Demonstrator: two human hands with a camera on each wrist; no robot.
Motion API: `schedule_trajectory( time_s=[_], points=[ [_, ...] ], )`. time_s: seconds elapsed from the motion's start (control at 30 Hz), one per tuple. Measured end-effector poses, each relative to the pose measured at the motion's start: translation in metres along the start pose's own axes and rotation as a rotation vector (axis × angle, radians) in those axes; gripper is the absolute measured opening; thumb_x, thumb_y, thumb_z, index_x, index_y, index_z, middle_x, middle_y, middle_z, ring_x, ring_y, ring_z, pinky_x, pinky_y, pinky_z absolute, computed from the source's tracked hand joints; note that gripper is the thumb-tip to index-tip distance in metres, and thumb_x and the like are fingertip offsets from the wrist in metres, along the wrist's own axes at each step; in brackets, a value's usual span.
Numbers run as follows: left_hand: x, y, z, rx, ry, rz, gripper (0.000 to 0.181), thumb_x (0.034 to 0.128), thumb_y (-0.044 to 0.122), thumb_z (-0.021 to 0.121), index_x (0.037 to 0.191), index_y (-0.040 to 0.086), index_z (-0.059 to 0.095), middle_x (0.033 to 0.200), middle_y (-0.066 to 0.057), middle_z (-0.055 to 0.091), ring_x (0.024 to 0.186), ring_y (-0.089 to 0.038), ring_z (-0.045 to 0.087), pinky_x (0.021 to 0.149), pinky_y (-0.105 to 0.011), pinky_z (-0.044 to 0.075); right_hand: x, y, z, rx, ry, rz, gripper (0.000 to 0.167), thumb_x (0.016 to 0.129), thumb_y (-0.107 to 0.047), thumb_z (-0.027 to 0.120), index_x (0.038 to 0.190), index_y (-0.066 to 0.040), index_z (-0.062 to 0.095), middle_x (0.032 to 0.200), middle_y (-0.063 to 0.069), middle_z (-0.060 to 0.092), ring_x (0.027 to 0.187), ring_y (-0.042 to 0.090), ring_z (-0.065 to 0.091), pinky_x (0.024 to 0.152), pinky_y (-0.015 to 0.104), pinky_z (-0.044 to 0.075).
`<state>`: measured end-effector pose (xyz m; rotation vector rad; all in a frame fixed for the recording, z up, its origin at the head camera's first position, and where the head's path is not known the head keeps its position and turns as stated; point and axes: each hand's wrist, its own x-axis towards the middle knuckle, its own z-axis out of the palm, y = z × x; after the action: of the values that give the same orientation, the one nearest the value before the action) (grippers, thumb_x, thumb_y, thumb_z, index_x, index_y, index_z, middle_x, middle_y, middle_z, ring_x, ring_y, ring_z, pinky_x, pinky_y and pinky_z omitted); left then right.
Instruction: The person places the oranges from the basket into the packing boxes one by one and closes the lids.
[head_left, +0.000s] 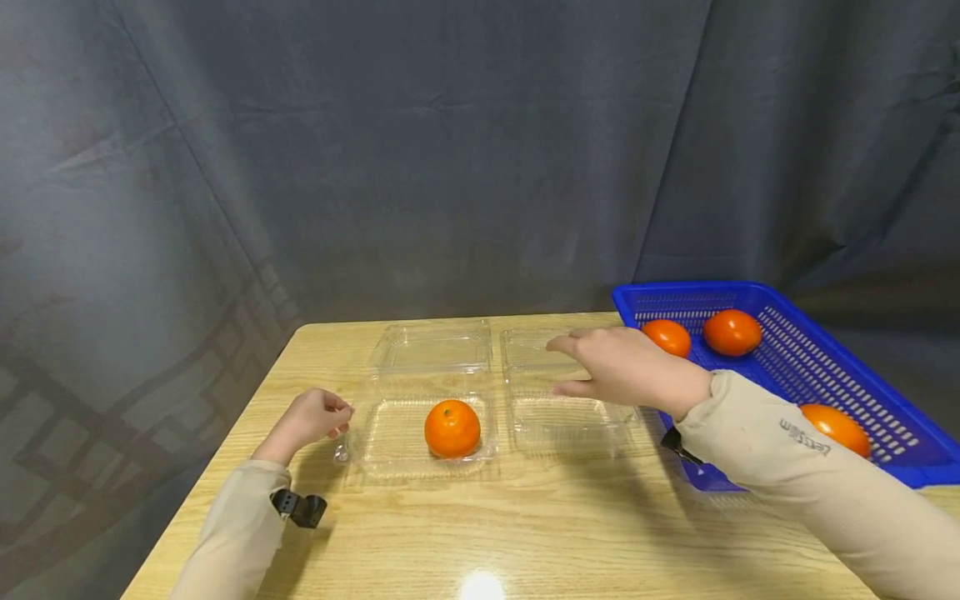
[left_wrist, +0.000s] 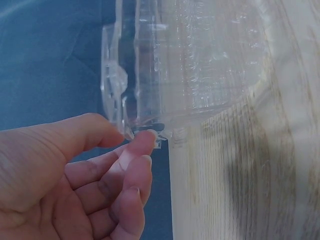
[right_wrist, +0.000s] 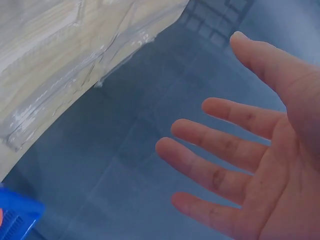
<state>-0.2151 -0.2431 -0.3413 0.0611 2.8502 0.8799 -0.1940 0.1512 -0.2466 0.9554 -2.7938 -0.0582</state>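
An orange [head_left: 452,429] sits in the front right part of the left clear plastic clamshell container [head_left: 390,454], whose lid [head_left: 431,346] lies folded back. At this container's left edge my left hand [head_left: 309,421] pinches the plastic between thumb and index finger; the left wrist view shows the clear corner [left_wrist: 127,132] at those fingertips. My right hand [head_left: 626,367] hovers over the second clear container [head_left: 555,433] with its fingers spread, holding nothing. In the right wrist view the palm [right_wrist: 285,195] is bare and the fingers stand apart.
A blue perforated basket [head_left: 795,371] stands to the right with several glossy orange-red fruits [head_left: 732,332] in it. My right forearm [head_left: 795,458] reaches across its near side. A dark grey curtain [head_left: 465,167] hangs behind the wooden table [head_left: 480,533].
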Motion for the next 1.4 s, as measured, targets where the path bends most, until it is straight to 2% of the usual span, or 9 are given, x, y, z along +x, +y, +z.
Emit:
schedule_trajectory(
  time_s=[0.33,0.53,0.7,0.9,1.03,1.2,1.27,1.4],
  points=[
    [0.001,-0.001,0.001,-0.006,-0.013,-0.010,0.027,0.0918,0.014,0.052,0.100,-0.007,0.067,0.077,-0.011,0.069,0.065,-0.015,0.061,0.068,-0.037,0.051,-0.013,0.018,-0.001,0.002,0.000,0.040,0.047,0.081,-0.041,0.068,0.116,-0.009,0.062,0.106,0.011,0.069,0.085,0.026,0.067,0.064,0.039,0.053],
    [0.002,-0.001,0.001,-0.007,-0.008,-0.011,0.027,0.0918,0.014,0.052,0.099,-0.007,0.067,0.075,-0.009,0.069,0.065,-0.015,0.061,0.067,-0.037,0.050,-0.020,0.026,-0.001,-0.009,-0.009,0.054,0.048,0.080,-0.041,0.069,0.116,-0.010,0.063,0.102,0.012,0.068,0.079,0.022,0.066,0.056,0.033,0.051],
    [0.002,-0.002,0.001,-0.005,-0.008,-0.010,0.028,0.0920,0.015,0.052,0.101,-0.007,0.066,0.076,-0.009,0.069,0.065,-0.015,0.061,0.068,-0.037,0.051,-0.027,0.034,-0.004,-0.007,-0.034,0.078,0.048,0.080,-0.042,0.069,0.116,-0.010,0.062,0.107,0.010,0.068,0.085,0.023,0.066,0.061,0.040,0.054],
    [0.001,-0.002,0.001,-0.007,-0.011,-0.015,0.028,0.0922,0.015,0.052,0.101,-0.007,0.066,0.076,-0.009,0.069,0.065,-0.015,0.061,0.068,-0.036,0.051,-0.033,0.046,-0.005,-0.013,-0.114,0.122,0.053,0.079,-0.044,0.069,0.117,-0.008,0.061,0.105,0.013,0.068,0.088,0.027,0.066,0.063,0.044,0.054],
    [0.001,-0.002,0.002,-0.008,-0.011,-0.017,0.028,0.0925,0.015,0.052,0.102,-0.007,0.065,0.076,-0.009,0.069,0.065,-0.015,0.061,0.068,-0.036,0.051,-0.037,0.056,-0.005,-0.012,-0.210,0.163,0.058,0.078,-0.046,0.069,0.120,-0.006,0.060,0.103,0.013,0.069,0.087,0.029,0.066,0.063,0.043,0.053],
    [0.000,-0.001,0.003,-0.013,-0.012,-0.015,0.029,0.0923,0.015,0.051,0.103,-0.008,0.065,0.077,-0.009,0.069,0.065,-0.015,0.061,0.068,-0.037,0.051,-0.043,0.072,-0.003,0.015,-0.317,0.166,0.063,0.078,-0.047,0.068,0.120,-0.001,0.059,0.100,0.010,0.069,0.091,0.030,0.064,0.076,0.046,0.053],
    [0.000,0.000,0.003,-0.013,-0.012,-0.013,0.029,0.0922,0.015,0.051,0.103,-0.008,0.065,0.076,-0.010,0.069,0.065,-0.015,0.061,0.068,-0.037,0.051,-0.046,0.078,-0.001,0.029,-0.339,0.156,0.063,0.078,-0.045,0.069,0.119,0.002,0.059,0.103,0.013,0.069,0.094,0.033,0.064,0.082,0.049,0.051],
    [0.000,0.000,0.003,-0.013,-0.010,-0.008,0.028,0.0919,0.014,0.051,0.102,-0.008,0.065,0.076,-0.009,0.069,0.065,-0.015,0.061,0.068,-0.036,0.052,-0.051,0.090,0.001,0.062,-0.363,0.157,0.061,0.077,-0.039,0.071,0.116,0.007,0.059,0.106,0.019,0.067,0.096,0.038,0.063,0.086,0.052,0.048]
  ],
)
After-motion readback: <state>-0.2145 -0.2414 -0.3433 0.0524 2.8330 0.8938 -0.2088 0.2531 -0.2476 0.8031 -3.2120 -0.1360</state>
